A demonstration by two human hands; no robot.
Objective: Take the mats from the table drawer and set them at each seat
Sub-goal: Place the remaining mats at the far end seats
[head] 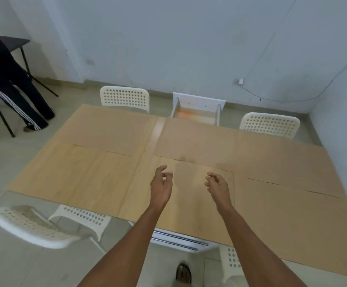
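Several tan wood-look mats cover the table: one at the far left (110, 129), one at the far right (199, 143), one at the near left (73, 175), one at the near right (292, 212). A further mat (189, 204) lies in front of me. My left hand (161, 188) and my right hand (217, 187) hover just above it, fingers loosely curled and apart, holding nothing. A bare strip of table (157, 133) shows between the far mats. The white drawer (197, 111) stands pulled out at the table's far side; its inside looks bare.
White perforated chairs stand at the far left (124, 97), far right (270, 124), near left (31, 224) and near right (230, 262). A person's legs (13, 85) and a black folding table (15, 41) are at the left. My foot (184, 272) is on the tiled floor.
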